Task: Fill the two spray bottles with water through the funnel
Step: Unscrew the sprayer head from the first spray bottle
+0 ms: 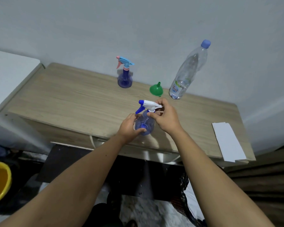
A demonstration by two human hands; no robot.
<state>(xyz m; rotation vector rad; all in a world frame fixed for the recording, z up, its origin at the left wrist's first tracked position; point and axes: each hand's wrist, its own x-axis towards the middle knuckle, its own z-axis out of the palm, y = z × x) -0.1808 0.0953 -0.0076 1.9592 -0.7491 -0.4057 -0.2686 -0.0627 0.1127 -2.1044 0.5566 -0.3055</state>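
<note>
We grip the near sprayer [144,123] at the table's [69,97] front edge, left hand [129,126] closed round its body, right hand [166,115] pinching the collar; twisting too hard could tip it off that edge

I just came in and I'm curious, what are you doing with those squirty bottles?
A person is holding the near spray bottle on the wooden table. The left hand steadies its body while the right hand grips the white and blue sprayer top, which is still on. The green funnel, the capped water bottle and the other spray bottle stand untouched farther back.
</note>
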